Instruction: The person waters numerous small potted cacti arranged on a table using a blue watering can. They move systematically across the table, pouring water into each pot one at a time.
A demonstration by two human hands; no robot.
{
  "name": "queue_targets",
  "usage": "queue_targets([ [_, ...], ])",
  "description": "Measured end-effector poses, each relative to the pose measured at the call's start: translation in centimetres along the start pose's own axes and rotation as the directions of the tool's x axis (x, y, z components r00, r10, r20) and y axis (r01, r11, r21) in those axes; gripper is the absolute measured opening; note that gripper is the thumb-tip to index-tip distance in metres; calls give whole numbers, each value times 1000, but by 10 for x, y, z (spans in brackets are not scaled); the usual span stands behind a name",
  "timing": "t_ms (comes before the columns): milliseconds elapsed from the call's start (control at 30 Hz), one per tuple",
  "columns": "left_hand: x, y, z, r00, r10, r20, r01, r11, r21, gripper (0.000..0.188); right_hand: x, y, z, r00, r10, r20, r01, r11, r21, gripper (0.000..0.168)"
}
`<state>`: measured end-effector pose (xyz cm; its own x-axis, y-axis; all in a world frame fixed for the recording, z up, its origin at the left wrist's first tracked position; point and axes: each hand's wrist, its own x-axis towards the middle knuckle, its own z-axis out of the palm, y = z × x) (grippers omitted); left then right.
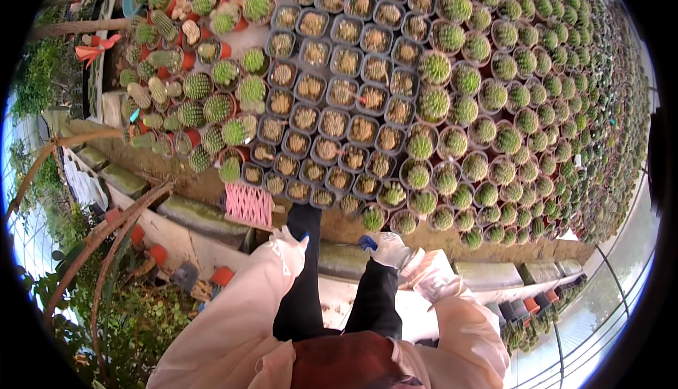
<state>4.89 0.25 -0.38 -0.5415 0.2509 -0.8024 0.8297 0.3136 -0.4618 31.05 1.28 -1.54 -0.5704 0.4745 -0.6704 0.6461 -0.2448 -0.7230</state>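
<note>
My left hand (290,245), in a white glove with blue on it, is over my left leg, just below the near edge of the potted cacti. Its fingers are partly hidden, and no held thing shows. My right hand (385,248), gloved alike, is bent inward near the front pots. A thin dark line runs left from its blue fingertips; whether it is a held tool is unclear. Ahead, square grey plastic pots (334,123) hold small brownish cacti. Round green cacti (434,67) in round pots stand to their right.
More potted cacti (197,85) stand at the left, several in orange pots. A pink woven plastic piece (248,205) lies at the near edge, left of my left hand. Mossy blocks (204,218) line the near side. Bare branches (106,235) reach in from the left.
</note>
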Motion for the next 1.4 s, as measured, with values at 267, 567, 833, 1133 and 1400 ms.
queue_targets([
  [267, 5, -9, -14, 1000, -4, 29, 6, 999, -49, 74, 86, -50, -198, 663, 96, -743, 119, 965, 232, 26],
  [567, 34, -21, -5, 996, 32, 81, -26, 997, -73, 75, 207, -83, -351, 330, -42, -943, -165, 981, -102, 25],
  [833, 41, -21, -3, 998, 33, 49, -28, 994, -104, 75, 255, -76, -382, 372, -127, -920, -391, 877, -279, 21],
  [1133, 37, -22, -12, 996, 33, 85, -21, 991, -131, 77, 280, -77, -390, 432, -100, -897, -421, 857, -298, 18],
  [1400, 38, -20, -18, 994, 48, 103, -37, 993, -109, 77, 290, -74, -392, 431, -95, -897, -419, 859, -293, 20],
])
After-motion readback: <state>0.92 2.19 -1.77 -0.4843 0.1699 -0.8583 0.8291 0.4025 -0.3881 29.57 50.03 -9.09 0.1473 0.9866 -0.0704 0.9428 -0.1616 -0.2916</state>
